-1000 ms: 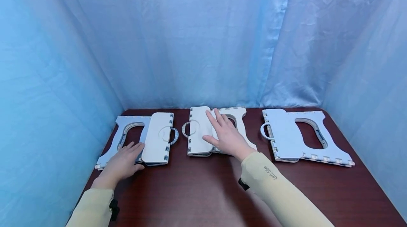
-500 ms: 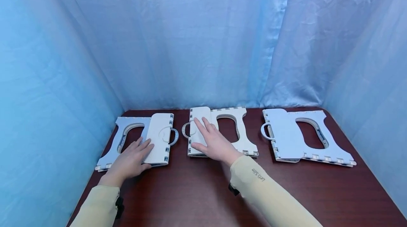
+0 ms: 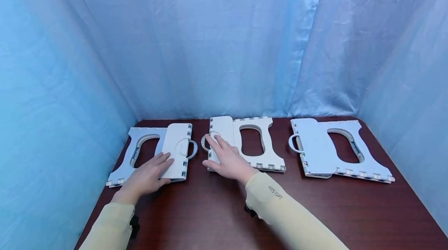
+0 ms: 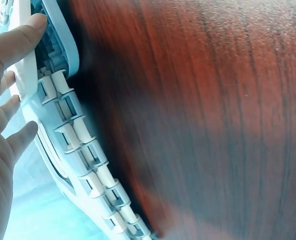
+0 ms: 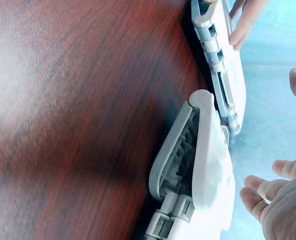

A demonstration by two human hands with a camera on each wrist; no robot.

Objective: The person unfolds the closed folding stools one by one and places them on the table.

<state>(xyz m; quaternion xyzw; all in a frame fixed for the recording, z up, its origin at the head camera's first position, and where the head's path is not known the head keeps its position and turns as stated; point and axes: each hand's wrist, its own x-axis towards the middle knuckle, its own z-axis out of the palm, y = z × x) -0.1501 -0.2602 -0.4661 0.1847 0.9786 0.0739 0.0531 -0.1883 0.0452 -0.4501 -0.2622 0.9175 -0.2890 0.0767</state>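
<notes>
White and folded, the middle stool [image 3: 236, 135] lies on the red-brown table [image 3: 203, 211]. From it, the left stool [image 3: 175, 141] is at 9 o'clock and the right stool [image 3: 316, 147] is at 3 o'clock. The left hand [image 3: 148, 174] is loose and grips nothing, with its fingers on top of the left stool, near 6 o'clock. That stool's handle [image 3: 195, 150] sticks out at 3 o'clock. The right hand [image 3: 229, 162] is spread out and holds nothing, over the middle stool's 8 o'clock part. The head view can't tell if it touches, but the right wrist view shows a gap between its fingers [image 5: 263, 187] and the stool. The left wrist view shows the left thumb [image 4: 30, 32] at the edge of the seat [image 4: 26, 77], and bumpy hinges [image 4: 90, 152] down the side, tiny from the head. Blue curtains [image 3: 210, 48] hang at 12 o'clock, past the table
</notes>
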